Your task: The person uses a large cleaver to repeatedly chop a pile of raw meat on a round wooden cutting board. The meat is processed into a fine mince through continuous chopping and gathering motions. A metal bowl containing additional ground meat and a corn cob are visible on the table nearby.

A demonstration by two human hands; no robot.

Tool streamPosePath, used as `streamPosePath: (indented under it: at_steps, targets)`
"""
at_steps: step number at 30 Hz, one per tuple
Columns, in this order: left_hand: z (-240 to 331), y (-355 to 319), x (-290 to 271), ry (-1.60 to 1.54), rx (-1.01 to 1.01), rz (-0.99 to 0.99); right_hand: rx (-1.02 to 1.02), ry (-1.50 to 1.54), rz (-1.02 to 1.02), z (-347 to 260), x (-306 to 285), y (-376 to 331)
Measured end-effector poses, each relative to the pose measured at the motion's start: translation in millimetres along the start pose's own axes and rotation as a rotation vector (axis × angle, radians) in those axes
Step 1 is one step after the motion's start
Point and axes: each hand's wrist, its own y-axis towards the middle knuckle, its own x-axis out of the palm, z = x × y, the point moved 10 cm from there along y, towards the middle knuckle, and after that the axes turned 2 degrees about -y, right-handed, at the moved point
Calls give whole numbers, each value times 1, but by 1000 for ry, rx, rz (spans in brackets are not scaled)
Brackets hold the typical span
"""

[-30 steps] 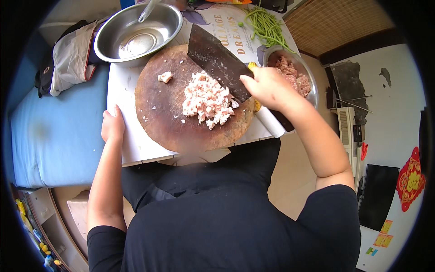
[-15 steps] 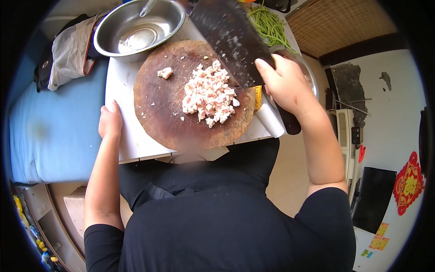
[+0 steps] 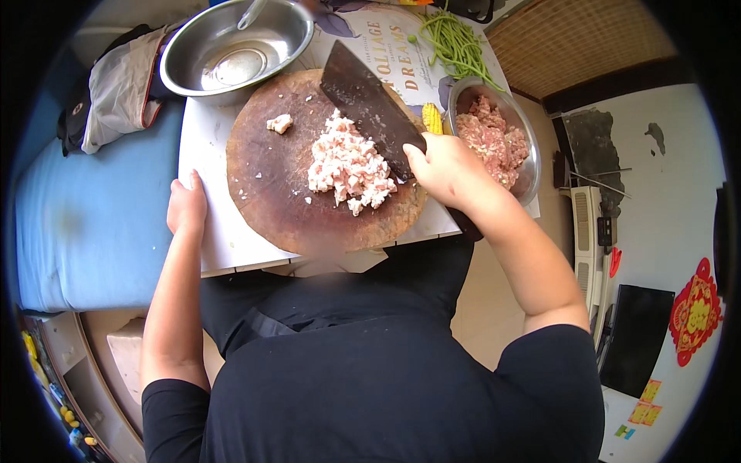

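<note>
- My right hand [image 3: 446, 171] is clamped on the cleaver [image 3: 369, 109].
- My left hand [image 3: 187, 207], well apart from it, is at the edge of the bench [image 3: 224, 245]; I cannot tell its grip.
- The chopped meat [image 3: 349, 166] lies between them on the round block [image 3: 266, 174], nearer my right.

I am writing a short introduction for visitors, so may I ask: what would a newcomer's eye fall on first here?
Probably the big dark cleaver, held in the right hand beside the pale heap of diced meat on the round wooden board. Next, perhaps, the bright green beans at the far right of the white table, and the pink minced meat in a metal bowl right of the board.
</note>
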Motion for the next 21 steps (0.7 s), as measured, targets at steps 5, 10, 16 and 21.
streamPosePath:
  at_steps: [5, 10, 16, 21]
  targets:
    - [-13, 4, -2, -2, -31, 4, -138, 29, 59, -25, -32, 1]
    - [-3, 0, -2, -11, -12, 4, -14, 17, 89, -21, -17, -13]
    - [-15, 6, -3, -8, -30, 8, -159, -35, 31, -40, -31, -2]
    - [-6, 0, -5, -20, -25, -2, -22, 21, 60, -32, -18, -17]
